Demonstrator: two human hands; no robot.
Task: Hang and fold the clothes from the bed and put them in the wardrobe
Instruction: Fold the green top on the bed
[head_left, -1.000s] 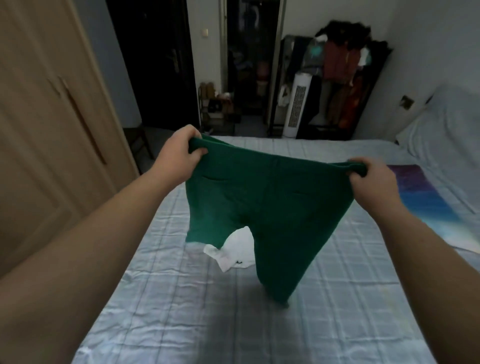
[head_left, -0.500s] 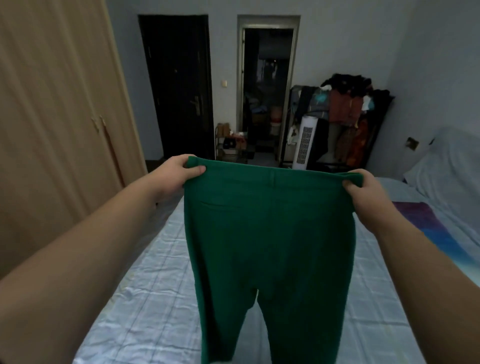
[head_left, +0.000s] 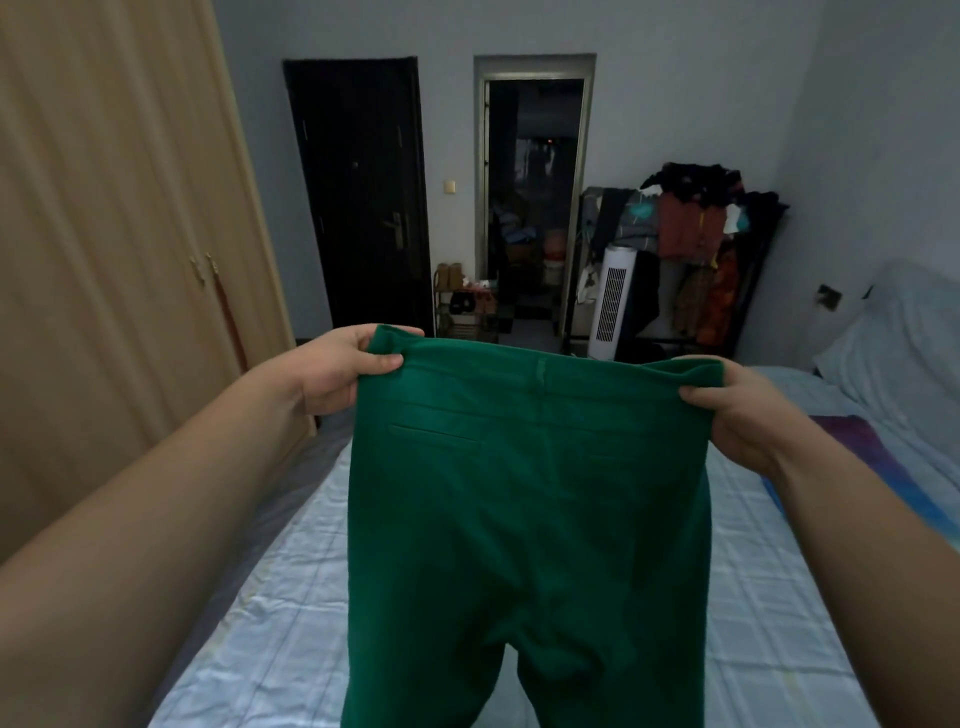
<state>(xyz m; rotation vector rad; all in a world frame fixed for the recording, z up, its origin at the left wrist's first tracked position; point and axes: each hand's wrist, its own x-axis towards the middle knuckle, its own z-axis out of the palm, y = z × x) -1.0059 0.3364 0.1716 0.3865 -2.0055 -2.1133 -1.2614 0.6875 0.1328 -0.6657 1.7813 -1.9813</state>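
Observation:
A pair of green trousers hangs in the air in front of me, back pockets facing me, legs running down out of the frame. My left hand pinches the left end of the waistband. My right hand pinches the right end. The waistband is stretched flat between the two hands, above the bed with its pale blue checked sheet. The beige wardrobe stands at the left with its doors closed.
A colourful cloth lies on the bed's right side, a pillow beyond it. Behind the bed stand a clothes rack full of garments, a white tower fan, a small shoe shelf, a dark door and an open doorway.
Both hands lifted the trousers higher and pulled the waistband straight; the legs now hang full length. The white item seen on the bed earlier is hidden behind the trousers.

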